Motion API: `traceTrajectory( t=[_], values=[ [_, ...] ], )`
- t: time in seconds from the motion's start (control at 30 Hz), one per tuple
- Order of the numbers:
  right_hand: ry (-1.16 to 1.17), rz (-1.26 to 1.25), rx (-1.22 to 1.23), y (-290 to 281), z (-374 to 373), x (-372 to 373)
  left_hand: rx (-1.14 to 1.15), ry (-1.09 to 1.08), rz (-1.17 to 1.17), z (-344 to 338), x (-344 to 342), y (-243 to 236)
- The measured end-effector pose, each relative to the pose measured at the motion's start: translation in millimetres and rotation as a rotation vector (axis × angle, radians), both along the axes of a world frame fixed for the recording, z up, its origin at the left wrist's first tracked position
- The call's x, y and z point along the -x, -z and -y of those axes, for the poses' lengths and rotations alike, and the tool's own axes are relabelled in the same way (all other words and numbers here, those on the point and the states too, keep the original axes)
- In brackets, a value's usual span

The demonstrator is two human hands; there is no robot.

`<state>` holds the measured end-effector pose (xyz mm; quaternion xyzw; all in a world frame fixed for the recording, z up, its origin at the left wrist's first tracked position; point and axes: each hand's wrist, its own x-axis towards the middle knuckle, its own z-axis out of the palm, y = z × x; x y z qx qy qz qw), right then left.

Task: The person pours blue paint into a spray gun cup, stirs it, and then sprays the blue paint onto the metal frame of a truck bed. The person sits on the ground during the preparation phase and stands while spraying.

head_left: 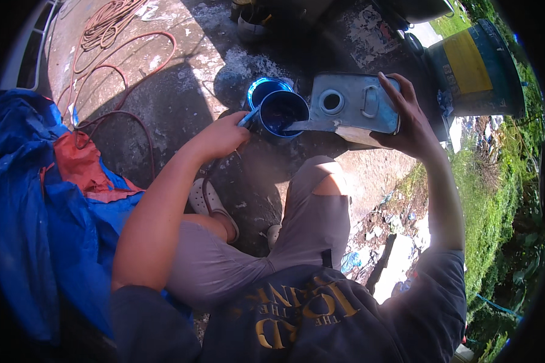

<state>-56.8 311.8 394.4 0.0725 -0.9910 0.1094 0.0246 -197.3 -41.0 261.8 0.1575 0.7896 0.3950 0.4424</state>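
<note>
Tin brought to mug, one hand on each

Step in hand (judged): transferring or mixing at the mug. The left hand (227, 138) is closed round the handle of a blue mug (276, 100), at the upper centre of the frame. The right hand (407, 118) has its fingers wrapped about the right side of a metal tin (352, 91), thumb low and fingertips over the upper right corner; neither hand is pressed to the other. The tin sits just right of the mug, its round opening and small carrying handle facing the camera. A pale strip (312, 126) runs from the tin's lower edge into the mug; stream or blade, cannot tell. Dark contents (278, 115) show inside the mug.

Next move (judged): calls for a steady left grip, with the mug's mouth kept under the strip, and a slow, controlled tilt of the right wrist if pouring is meant.

Counts:
- Mug: one.
- Tin: one, with one opening.
- Blue can (263, 85): one, just beyond the mug and partly covered by it.
- Drum (472, 66), green with a yellow patch: one, upper right.
- Shoes (213, 209): two, pale, lower centre; the second mostly hidden by the trousers (315, 224).
- Blue sheet (18, 181): seemingly one, left edge.
- Red cloth (79, 163): one visible piece, on the sheet.
- Hose (106, 30): many loops, upper left; number of lengths uncertain.
</note>
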Motion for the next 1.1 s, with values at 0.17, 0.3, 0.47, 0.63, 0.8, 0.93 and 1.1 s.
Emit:
traceTrajectory(
  t=[0.17, 0.3, 0.47, 0.63, 0.8, 0.93, 1.1],
  values=[
    [0.275, -0.003, 0.260, 97, -43, -23, -0.105, -0.258, 0.044, 14, 3, 22],
    [0.595, -0.092, 0.326, 212, -72, -51, -0.072, -0.330, 0.010, 17, 4, 15],
    [0.836, -0.223, 0.423, 323, -81, -66, -0.125, -0.427, 0.006, 41, 3, 26],
    [1.005, -0.331, 0.458, 369, -87, -93, -0.103, -0.418, -0.005, 47, 1, 34],
    [0.949, -0.152, 0.563, 347, -95, -119, -0.083, -0.398, 0.005, 50, 3, 39],
    [1.073, -0.120, 0.682, 365, -102, -153, -0.083, -0.376, -0.008, 38, 5, 35],
    [1.642, -0.222, 1.326, 434, -88, -232, -0.102, -0.305, -0.068, 44, 11, 47]
  ],
)
